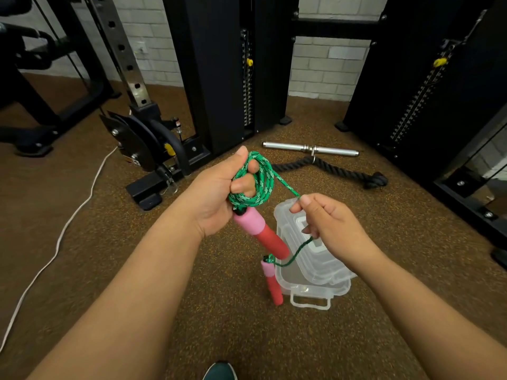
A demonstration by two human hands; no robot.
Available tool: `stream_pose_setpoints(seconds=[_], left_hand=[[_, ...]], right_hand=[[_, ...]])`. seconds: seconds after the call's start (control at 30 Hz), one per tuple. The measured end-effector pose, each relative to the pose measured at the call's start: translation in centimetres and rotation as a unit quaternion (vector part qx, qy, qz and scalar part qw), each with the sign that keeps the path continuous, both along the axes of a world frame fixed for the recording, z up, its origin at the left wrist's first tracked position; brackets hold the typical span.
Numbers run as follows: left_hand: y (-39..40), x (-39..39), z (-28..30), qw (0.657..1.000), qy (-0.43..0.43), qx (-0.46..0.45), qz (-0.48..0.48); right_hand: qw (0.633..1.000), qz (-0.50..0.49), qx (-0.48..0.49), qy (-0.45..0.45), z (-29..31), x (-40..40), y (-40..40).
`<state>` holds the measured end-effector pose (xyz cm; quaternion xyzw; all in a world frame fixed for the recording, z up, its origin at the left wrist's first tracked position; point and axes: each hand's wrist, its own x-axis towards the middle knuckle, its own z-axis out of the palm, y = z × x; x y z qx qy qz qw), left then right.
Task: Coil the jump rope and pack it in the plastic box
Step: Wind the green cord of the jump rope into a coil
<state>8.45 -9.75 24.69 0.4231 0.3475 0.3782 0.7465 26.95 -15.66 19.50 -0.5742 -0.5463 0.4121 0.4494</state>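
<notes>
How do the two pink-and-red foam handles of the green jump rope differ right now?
The upper handle hangs right under the coil in the left hand, tilted; the lower handle dangles beside the clear plastic box, on the strand pinched by the right hand. Both share the pink-over-red colouring.

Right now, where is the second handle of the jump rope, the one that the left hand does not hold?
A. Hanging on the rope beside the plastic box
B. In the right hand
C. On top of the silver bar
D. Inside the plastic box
A: the second handle hangs on the green rope below the right hand, left of the plastic box and outside it.
</notes>
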Motion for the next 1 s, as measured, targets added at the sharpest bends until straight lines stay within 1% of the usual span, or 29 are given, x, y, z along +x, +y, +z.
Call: stream_pose_setpoints(seconds=[0.07, 0.13, 0.2, 0.23, 0.3, 0.37, 0.4, 0.43, 0.47, 0.5, 0.53, 0.57, 0.63, 0.67, 0.73, 0.83, 0.93, 1.0], left_hand=[[0.1, -0.1, 0.2, 0.999, -0.016, -0.006, 0.027], [0.2, -0.3, 0.4, 0.998, -0.027, -0.016, 0.059], [0.3, -0.2, 0.3, 0.994, -0.036, -0.028, 0.095], [0.3, -0.1, 0.3, 0.992, -0.044, -0.038, 0.114], [0.4, 0.3, 0.1, 0.987, -0.05, -0.043, 0.147], [0.4, 0.5, -0.1, 0.988, -0.002, -0.02, 0.151], [0.3, 0.5, -0.3, 0.989, 0.05, 0.005, 0.141], [0.2, 0.5, -0.4, 0.983, 0.126, 0.043, 0.13], [0.0, 0.6, -0.5, 0.964, 0.219, 0.096, 0.112], [-0.2, 0.7, -0.6, 0.939, 0.3, 0.142, 0.091], [-0.5, 0.9, -0.6, 0.913, 0.36, 0.176, 0.071], [-0.7, 1.0, -0.7, 0.895, 0.4, 0.189, 0.055], [-0.8, 1.0, -1.1, 0.876, 0.436, 0.206, 0.023], [-0.8, 0.9, -1.1, 0.873, 0.442, 0.208, 0.004], [-0.8, 0.6, -1.0, 0.879, 0.429, 0.202, -0.044], [-1.1, 0.4, -0.3, 0.898, 0.381, 0.183, -0.126], [-1.4, 0.6, 0.4, 0.91, 0.322, 0.176, -0.191], [-1.4, 0.5, 0.4, 0.921, 0.274, 0.172, -0.218]], right_hand=[[1.0, 0.017, 0.003, 0.018, -0.2, 0.0, 0.0], [1.0, 0.027, -0.003, 0.006, -0.6, -0.2, -0.2], [0.998, 0.03, -0.004, -0.06, -1.2, -0.6, -0.6], [0.993, 0.034, 0.005, -0.111, -1.4, -0.9, -0.8], [0.973, 0.067, 0.026, -0.218, -1.7, -1.5, -1.2], [0.946, 0.115, 0.046, -0.298, -1.3, -2.5, -1.9], [0.934, 0.136, 0.063, -0.325, -1.0, -3.2, -2.2], [0.924, 0.154, 0.081, -0.341, -0.6, -3.8, -2.5], [0.918, 0.17, 0.096, -0.346, -0.1, -4.3, -2.8], [0.919, 0.182, 0.104, -0.334, 0.4, -4.6, -3.1], [0.927, 0.19, 0.102, -0.306, 0.9, -4.7, -3.2], [0.94, 0.192, 0.091, -0.268, 1.4, -4.7, -3.2], [0.967, 0.175, 0.067, -0.175, 2.5, -4.3, -3.1], [0.977, 0.158, 0.058, -0.132, 3.0, -4.0, -2.9], [0.99, 0.116, 0.043, -0.071, 4.0, -3.1, -2.4], [0.998, 0.06, 0.022, -0.017, 4.8, -1.8, -1.6], [0.998, 0.005, -0.01, 0.06, 4.4, -1.0, -0.9], [0.993, -0.012, -0.038, 0.114, 3.7, -0.9, -0.6]])
